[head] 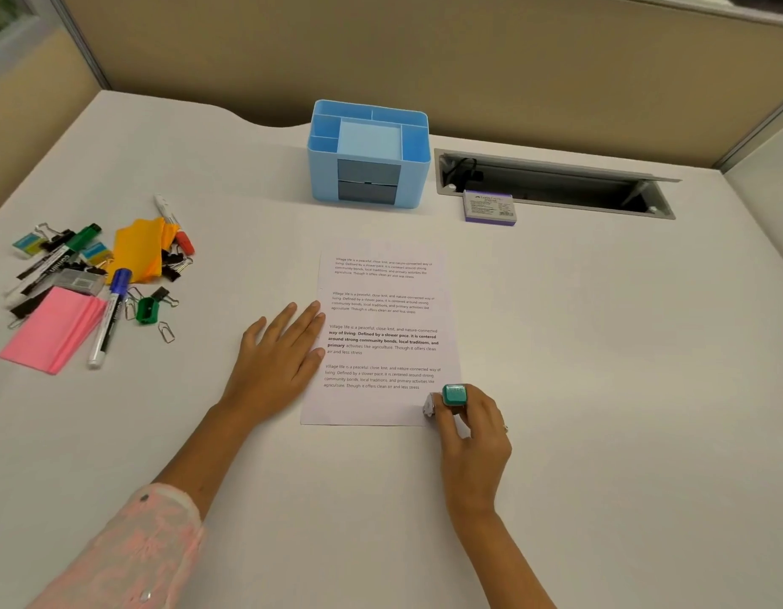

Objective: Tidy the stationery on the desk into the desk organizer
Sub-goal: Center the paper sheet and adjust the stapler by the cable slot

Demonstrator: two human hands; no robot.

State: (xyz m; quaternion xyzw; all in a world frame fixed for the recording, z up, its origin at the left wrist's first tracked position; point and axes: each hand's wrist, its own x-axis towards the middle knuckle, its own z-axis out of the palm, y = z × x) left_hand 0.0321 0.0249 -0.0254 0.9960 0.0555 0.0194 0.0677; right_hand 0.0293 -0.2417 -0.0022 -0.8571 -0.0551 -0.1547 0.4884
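Note:
A blue desk organizer (409, 178) stands at the back of the desk with several open compartments and dark drawers in front. A printed sheet of paper (383, 314) lies in the middle. My left hand (279, 358) rests flat with straight fingers on the sheet's left edge. My right hand (473, 428) grips a small teal stapler (453, 395) at the sheet's lower right corner. At the far left lies a pile: pink sticky notes (51, 329), orange notes (139, 248), a blue marker (110, 316), a green marker (79, 239), a red marker (176, 226), a green sharpener (147, 309), binder clips and paper clips.
A boxed eraser (489, 207) sits to the right of the organizer, at the edge of an open cable slot (556, 184) in the desk. Beige partition walls (380, 50) close the back and sides.

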